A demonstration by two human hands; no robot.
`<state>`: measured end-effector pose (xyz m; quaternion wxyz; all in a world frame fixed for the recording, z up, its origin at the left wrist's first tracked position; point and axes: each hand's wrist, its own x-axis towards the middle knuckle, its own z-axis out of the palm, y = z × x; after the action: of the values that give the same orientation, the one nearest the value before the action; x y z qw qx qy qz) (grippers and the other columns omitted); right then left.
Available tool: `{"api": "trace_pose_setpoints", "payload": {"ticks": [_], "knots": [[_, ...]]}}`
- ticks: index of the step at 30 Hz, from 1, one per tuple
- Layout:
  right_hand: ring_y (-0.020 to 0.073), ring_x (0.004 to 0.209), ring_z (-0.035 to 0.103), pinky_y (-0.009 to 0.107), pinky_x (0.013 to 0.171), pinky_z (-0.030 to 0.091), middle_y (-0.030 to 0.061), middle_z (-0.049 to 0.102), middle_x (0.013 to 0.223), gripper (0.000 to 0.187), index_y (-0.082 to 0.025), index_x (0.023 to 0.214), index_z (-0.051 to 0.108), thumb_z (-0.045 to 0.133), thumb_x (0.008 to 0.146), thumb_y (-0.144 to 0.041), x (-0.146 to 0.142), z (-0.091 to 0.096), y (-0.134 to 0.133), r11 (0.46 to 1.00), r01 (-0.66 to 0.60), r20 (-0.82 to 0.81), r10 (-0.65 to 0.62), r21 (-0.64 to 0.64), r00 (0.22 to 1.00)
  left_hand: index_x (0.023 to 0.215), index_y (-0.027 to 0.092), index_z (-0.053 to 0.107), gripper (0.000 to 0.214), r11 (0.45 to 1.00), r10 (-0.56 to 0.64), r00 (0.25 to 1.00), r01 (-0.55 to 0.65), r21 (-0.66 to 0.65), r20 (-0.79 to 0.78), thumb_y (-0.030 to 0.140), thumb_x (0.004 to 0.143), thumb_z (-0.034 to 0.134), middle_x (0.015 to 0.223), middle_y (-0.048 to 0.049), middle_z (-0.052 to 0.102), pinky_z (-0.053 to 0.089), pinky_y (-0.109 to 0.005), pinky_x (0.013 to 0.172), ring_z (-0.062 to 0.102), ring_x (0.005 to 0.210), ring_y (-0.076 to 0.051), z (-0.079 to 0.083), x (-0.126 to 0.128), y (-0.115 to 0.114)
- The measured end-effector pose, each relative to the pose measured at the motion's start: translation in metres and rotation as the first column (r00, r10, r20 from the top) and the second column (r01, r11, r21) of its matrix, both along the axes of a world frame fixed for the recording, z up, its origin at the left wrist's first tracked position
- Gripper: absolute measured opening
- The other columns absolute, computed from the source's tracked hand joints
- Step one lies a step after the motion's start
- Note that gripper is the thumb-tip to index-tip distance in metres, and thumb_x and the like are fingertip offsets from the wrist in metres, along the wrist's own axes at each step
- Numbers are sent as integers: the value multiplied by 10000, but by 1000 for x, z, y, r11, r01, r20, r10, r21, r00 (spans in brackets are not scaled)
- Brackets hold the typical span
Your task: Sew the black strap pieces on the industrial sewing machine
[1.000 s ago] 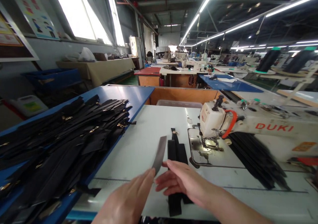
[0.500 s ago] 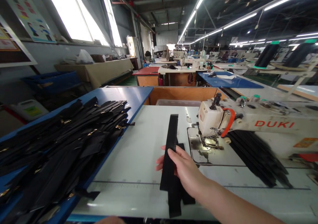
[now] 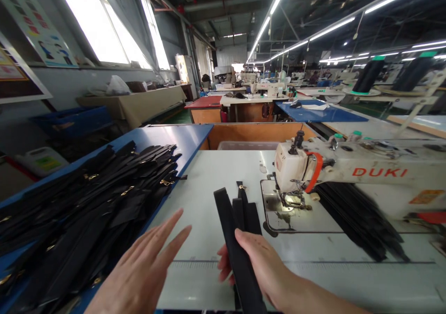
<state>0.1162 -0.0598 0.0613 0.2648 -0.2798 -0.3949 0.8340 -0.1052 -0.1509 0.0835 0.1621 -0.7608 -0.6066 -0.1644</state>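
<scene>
My right hand is closed round a long black strip, thumb on top, holding it slanted over the pale sewing table. Under it lie more black zipper strips, one with a gold pull. My left hand hovers open with fingers stretched out, just left of the held strip, near the table's left edge. The white DUKI sewing machine stands to the right, its needle area lit, a short way from the strip's far end.
A big heap of black zipper pieces covers the blue side table on the left. More black strips lie under the machine arm. Thread cones stand at the back right, with other workstations beyond.
The black strip has come down from upright to a low slant over the table. My left hand, out of sight half a second ago, has come up open beside it.
</scene>
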Motion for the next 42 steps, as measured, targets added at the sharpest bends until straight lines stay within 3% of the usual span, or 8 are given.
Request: {"api": "trace_pose_setpoints", "payload": {"ticks": [7, 9, 11, 14, 18, 22, 27, 42], "knots": [[162, 570, 576, 271, 566, 456, 33, 575, 596, 651, -135, 740, 646, 359, 867, -705, 17, -8, 2, 933, -91, 191, 24, 348, 981, 1346, 170, 452, 446, 950, -313, 950, 313, -24, -2, 124, 924, 315, 1275, -119, 598, 516, -305, 902, 604, 1112, -200, -14, 56, 67], [176, 644, 599, 288, 633, 473, 52, 610, 655, 601, -141, 763, 660, 296, 952, -579, 35, -4, 11, 781, -163, 327, -56, 603, 943, 1345, 154, 442, 436, 942, -334, 941, 335, -14, 62, 111, 929, 318, 1253, -121, 609, 506, -312, 925, 592, 1131, -195, -21, 59, 81], [218, 884, 628, 342, 828, 470, 106, 682, 920, 453, -138, 953, 685, 329, 984, -416, 56, -1, 22, 505, -290, 417, -156, 813, 895, 1344, 143, 435, 427, 941, -339, 935, 338, 25, 104, 112, 929, 335, 1273, -131, 594, 485, -330, 962, 578, 1152, -197, -26, 61, 93], [312, 1290, 421, 448, 1087, 280, 176, 477, 1394, 537, -126, 1328, 509, 579, 871, -398, 83, -6, 34, 181, -501, 530, -187, 846, 827, 1304, 117, 477, 413, 937, -348, 931, 346, 40, 111, 94, 911, 352, 1280, -145, 591, 460, -353, 998, 563, 1173, -209, -38, 66, 110], [320, 1368, 310, 436, 1138, 195, 218, 376, 1456, 792, -63, 1404, 387, 676, 779, -453, 90, -28, 36, 14, -575, 569, -163, 818, 806, 1186, 134, 592, 408, 933, -358, 933, 359, -17, 44, 70, 848, 374, 1231, -119, 636, 494, -398, 962, 549, 1196, -256, -62, 76, 121], [300, 1260, 446, 396, 1083, 307, 203, 552, 1305, 593, -69, 1264, 532, 638, 814, -440, 81, -43, 36, -154, -526, 478, -268, 836, 837, 1146, 127, 625, 391, 924, -369, 928, 371, -90, 46, 82, 825, 406, 1224, -129, 640, 503, -389, 957, 578, 1163, -251, -74, 79, 121], [220, 916, 592, 328, 808, 472, 94, 674, 914, 186, -135, 860, 642, 487, 927, -211, 76, -44, 47, -509, -489, 398, -285, 708, 872, 1167, 105, 613, 428, 928, -354, 933, 360, -96, 67, 57, 823, 362, 1218, -146, 638, 500, -404, 962, 584, 1151, -244, -69, 81, 121], [293, 1028, 556, 416, 993, 369, 199, 645, 1086, 258, -31, 1011, 653, 522, 875, -207, 83, -31, 55, -346, -705, 386, -647, 619, 657, 1260, 49, 540, 460, 892, -427, 903, 429, -145, 43, 115, 828, 395, 1317, -183, 559, 444, -442, 1018, 489, 1253, -273, -67, 110, 139]]}}
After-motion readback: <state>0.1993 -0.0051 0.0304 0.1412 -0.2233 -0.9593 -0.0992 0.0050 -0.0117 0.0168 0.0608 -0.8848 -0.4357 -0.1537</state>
